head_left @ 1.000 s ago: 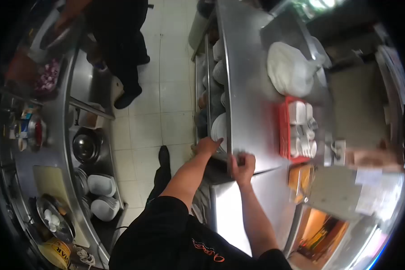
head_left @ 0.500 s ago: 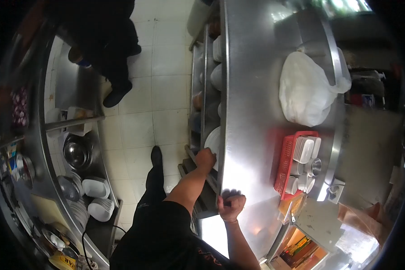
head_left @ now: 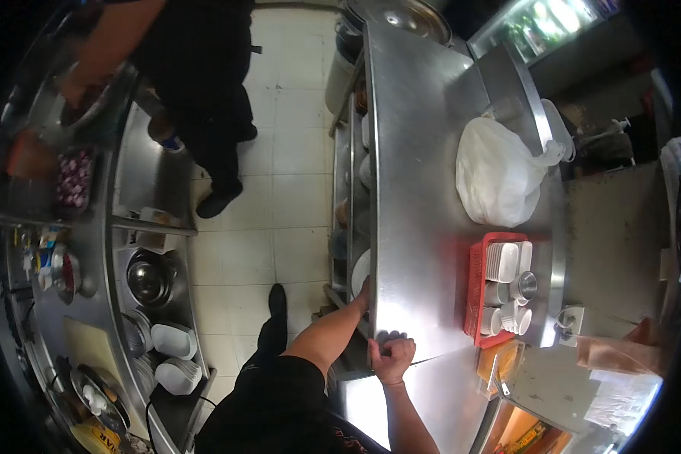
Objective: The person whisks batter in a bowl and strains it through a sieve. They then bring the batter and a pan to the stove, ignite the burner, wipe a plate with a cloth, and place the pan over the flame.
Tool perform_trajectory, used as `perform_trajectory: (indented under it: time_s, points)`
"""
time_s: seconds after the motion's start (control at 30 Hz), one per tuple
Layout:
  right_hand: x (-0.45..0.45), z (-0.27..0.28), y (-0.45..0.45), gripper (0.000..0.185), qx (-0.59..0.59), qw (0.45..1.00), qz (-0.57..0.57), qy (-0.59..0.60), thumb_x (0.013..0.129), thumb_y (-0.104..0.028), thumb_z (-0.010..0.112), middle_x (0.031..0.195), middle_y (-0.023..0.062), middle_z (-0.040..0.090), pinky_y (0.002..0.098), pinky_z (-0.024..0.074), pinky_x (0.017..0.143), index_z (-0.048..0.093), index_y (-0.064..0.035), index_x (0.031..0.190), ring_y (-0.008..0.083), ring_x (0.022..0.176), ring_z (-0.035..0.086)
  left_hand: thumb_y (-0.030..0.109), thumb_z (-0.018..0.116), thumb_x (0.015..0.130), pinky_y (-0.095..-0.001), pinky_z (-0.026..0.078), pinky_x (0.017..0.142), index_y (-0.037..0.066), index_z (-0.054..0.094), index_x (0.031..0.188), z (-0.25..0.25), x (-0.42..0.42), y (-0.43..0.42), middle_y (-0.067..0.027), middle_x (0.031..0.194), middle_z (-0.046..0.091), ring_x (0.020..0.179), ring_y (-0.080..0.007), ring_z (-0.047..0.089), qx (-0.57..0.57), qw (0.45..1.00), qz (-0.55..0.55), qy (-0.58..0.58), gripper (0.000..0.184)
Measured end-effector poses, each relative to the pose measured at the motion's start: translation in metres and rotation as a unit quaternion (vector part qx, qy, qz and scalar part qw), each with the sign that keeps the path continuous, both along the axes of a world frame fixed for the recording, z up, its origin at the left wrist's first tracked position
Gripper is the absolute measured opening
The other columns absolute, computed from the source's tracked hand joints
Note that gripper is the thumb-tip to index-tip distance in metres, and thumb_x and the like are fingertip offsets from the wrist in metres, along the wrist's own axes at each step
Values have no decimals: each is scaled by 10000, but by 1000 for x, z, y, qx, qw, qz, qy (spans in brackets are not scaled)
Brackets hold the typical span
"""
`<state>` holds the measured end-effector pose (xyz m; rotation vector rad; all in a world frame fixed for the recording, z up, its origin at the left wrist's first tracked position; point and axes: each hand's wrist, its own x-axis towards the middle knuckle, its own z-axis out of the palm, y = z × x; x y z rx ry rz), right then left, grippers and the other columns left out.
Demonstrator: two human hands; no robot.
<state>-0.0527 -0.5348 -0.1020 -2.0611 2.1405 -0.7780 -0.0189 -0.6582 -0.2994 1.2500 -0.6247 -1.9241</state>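
Observation:
My left hand [head_left: 365, 295] reaches under the edge of the steel counter [head_left: 424, 174], beside a white plate [head_left: 360, 271] on the shelf below. Its fingers are hidden by the counter top, so I cannot see whether they hold anything. On the counter's near corner rests my right hand [head_left: 392, 360], its fingers curled in and the thumb close to the edge. No object shows in it.
A red basket [head_left: 474, 291] of white dishes and a tied white plastic bag [head_left: 499, 174] stand on the counter. Across the tiled aisle [head_left: 238, 257], a co-worker in dark clothes [head_left: 197, 76] stands at another bench. White bowls [head_left: 175, 342] sit on its lower shelf.
My left hand has gone from in front of the shelf to further under the counter edge. The right hand stays on the corner. The view has shifted, showing more of the far end.

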Motion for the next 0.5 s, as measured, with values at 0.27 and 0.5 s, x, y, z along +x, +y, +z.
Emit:
perform_trajectory:
  time_s: [0.27, 0.5]
  points:
    - [-6, -2, 7, 374, -54, 998, 13, -15, 610, -247, 835, 669, 103, 523, 424, 366, 640, 495, -90, 625, 327, 670, 491, 110, 571, 756, -317, 444, 583, -51, 648, 758, 24, 120, 16, -37, 674, 611, 629, -129, 539, -59, 980, 167, -86, 179]
    - [-6, 6, 23, 362, -102, 992, 20, -68, 730, -272, 765, 675, 125, 512, 432, 383, 675, 500, -38, 653, 325, 699, 486, 84, 587, 740, -285, 453, 614, -24, 633, 774, 175, 302, 156, -33, 706, 613, 649, -124, 556, -146, 907, 310, -247, 122]
